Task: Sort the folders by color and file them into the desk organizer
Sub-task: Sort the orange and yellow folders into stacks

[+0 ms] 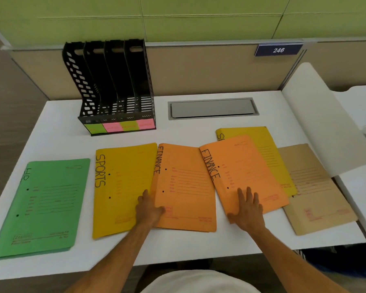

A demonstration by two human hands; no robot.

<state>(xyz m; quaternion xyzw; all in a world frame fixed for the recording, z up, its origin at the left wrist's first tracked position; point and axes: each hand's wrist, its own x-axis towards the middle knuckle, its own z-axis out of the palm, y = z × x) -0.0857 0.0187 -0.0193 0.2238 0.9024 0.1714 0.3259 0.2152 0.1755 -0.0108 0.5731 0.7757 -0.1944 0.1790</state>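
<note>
White desk (57,123), black 4-slot organizer (112,85) at back, empty. Folders spread flat in front. Left hand (149,208), right hand (248,208) flat, fingers splayed, on two orange FINANCE folders (188,187). Risk: sliding drags yellow SPORTS folder (123,187) along, mixing colors.

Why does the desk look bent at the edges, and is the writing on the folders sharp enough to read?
Head view: the wide-angle lens bows the desk edge and the partition. Lighting is even, with soft shadows and no strong glare. The big lettering on the yellow SPORTS folder reads clearly; the small red print and the sticky labels on the organizer are too soft to read.
</note>
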